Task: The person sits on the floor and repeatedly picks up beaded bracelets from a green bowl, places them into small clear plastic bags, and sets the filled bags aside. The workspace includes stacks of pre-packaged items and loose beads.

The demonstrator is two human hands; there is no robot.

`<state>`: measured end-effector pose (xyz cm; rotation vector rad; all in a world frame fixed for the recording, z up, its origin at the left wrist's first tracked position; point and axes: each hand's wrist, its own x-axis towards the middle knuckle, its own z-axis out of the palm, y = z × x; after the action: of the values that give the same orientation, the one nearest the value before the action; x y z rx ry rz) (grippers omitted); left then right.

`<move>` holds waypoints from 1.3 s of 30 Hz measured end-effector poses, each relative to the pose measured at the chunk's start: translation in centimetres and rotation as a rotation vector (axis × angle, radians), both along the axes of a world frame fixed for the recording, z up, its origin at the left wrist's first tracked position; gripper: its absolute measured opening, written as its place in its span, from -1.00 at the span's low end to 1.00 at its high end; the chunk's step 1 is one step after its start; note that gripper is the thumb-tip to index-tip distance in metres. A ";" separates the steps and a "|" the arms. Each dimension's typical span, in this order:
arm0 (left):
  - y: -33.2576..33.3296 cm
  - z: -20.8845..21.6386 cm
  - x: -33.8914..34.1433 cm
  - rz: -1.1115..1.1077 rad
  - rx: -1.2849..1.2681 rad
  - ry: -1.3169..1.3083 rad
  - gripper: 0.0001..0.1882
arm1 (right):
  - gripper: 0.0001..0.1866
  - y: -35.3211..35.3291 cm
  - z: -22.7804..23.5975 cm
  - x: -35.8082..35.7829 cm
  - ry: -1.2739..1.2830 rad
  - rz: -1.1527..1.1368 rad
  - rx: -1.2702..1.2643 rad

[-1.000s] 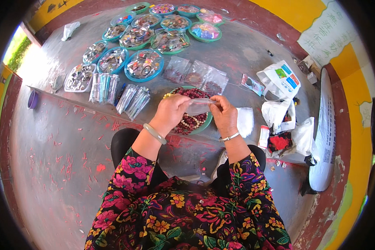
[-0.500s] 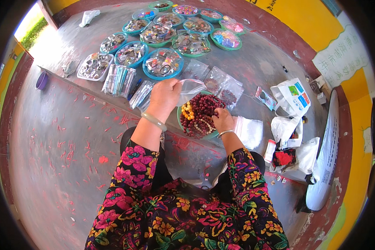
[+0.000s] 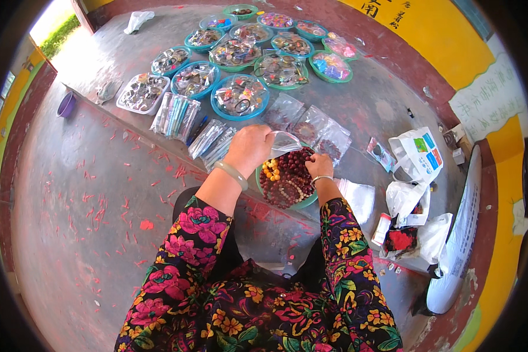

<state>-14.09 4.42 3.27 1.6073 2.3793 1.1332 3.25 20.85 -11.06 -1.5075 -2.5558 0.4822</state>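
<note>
In front of me a green basin (image 3: pixel 308 202) holds a heap of beaded bracelets (image 3: pixel 288 186), mostly dark red with some yellow and pale ones. My left hand (image 3: pixel 247 148) pinches a small clear plastic bag (image 3: pixel 283 142) by its edge, over the basin's far left part. My right hand (image 3: pixel 320 168) is closed at the right side of the heap, its fingertips on dark red beads (image 3: pixel 299 159) close to the bag. How much of the strand it grips is partly hidden. Stacked clear bags (image 3: pixel 358 198) lie beside the right wrist.
Beyond the hands stand several basins of small packaged goods (image 3: pixel 239 97) and a white tray (image 3: pixel 141 94). Bagged pens (image 3: pixel 208 139) and bagged bracelets (image 3: pixel 312 125) lie nearer. To the right are a white carrier bag (image 3: pixel 416 154) and a red-and-white container (image 3: pixel 381 229).
The whole view has shifted, so the floor items appear lower and farther right. My right hand has come up toward the bag with the beads; my left hand keeps its hold on the bag.
</note>
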 end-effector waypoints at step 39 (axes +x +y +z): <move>2.2 -1.2 4.7 -0.398 -0.188 -0.187 -0.78 | -0.82 -6.2 17.3 3.9 0.501 0.628 0.004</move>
<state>-9.38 6.65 2.08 1.7184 1.8753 0.9066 7.19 14.62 6.27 -0.4483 -2.5352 0.7973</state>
